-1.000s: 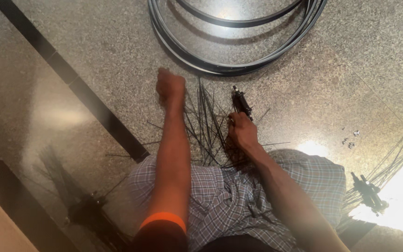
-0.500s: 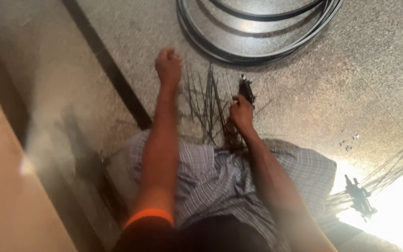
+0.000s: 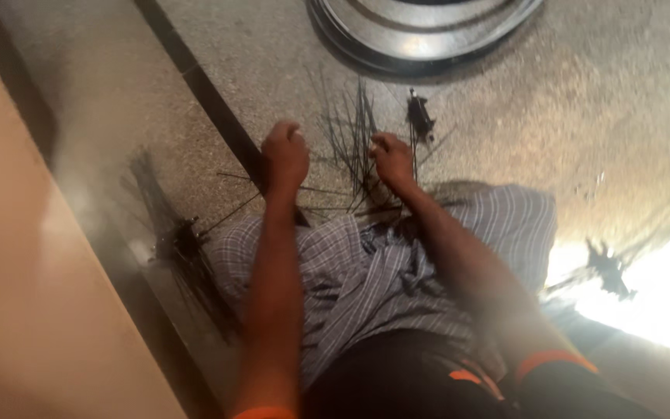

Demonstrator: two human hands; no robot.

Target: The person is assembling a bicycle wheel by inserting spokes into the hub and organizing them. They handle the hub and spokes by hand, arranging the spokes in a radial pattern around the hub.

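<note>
A loose pile of thin black spokes (image 3: 354,140) lies on the speckled floor in front of my lap. My right hand (image 3: 393,159) rests in that pile with its fingers curled around some spokes. My left hand (image 3: 284,155) is a closed fist just left of the pile, over a dark floor strip (image 3: 203,89); a single spoke runs under it, and I cannot tell whether it is gripped. A small black hub (image 3: 420,112) lies just beyond the right hand. The image is blurred.
Stacked bicycle rims (image 3: 420,39) lie at the top of the view. A hub with spokes fanned out (image 3: 184,244) sits at my left, beside a pale wall (image 3: 32,295). Another spoked hub (image 3: 606,268) lies at the right near a bright glare.
My left hand has drawn back from its stretched-out reach to a spot beside the right hand. The view has swung, so the rims sit higher and the wall fills the left.
</note>
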